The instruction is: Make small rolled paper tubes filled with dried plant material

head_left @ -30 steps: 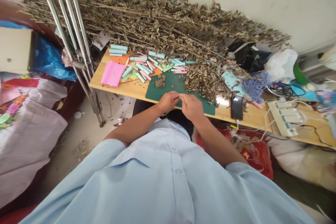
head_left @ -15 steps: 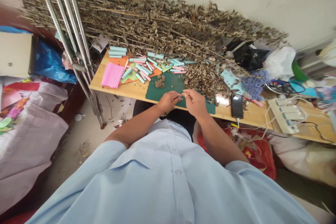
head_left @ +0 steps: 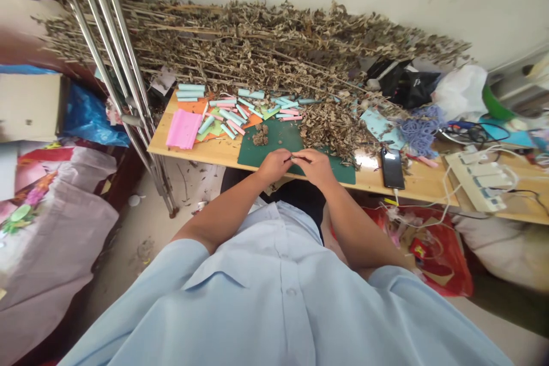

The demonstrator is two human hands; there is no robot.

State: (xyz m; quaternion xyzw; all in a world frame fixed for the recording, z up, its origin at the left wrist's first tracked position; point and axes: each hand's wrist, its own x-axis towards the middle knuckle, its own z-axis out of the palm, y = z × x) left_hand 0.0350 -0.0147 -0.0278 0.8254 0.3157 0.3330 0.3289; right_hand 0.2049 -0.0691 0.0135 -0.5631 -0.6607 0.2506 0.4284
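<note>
Over the front edge of a green cutting mat (head_left: 287, 132), my left hand (head_left: 275, 165) and my right hand (head_left: 315, 166) meet at the fingertips. Both are closed in a pinch around something small and dark that is mostly hidden by the fingers. Beyond my left hand a brownish clump of crumbled plant matter (head_left: 260, 135) lies on the mat. A heap of dry leaves (head_left: 330, 128) spreads past my right hand. Rolled paper tubes (head_left: 231, 114) in blue and pink lie at the back left of the mat, beside a pink paper stack (head_left: 184, 128).
Long dried plant stalks (head_left: 240, 40) lie along the wall. Metal crutches (head_left: 124, 91) lean at the table's left end. To the right are a phone (head_left: 392, 168) on a cable, purple yarn (head_left: 422, 128) and a power strip (head_left: 474, 180). A red bag (head_left: 450, 257) sits below the table.
My right hand's fingers have come closer to my left fingertips, and the small gap between the hands has closed. The head view has shifted slightly; the things on the table look unmoved.
</note>
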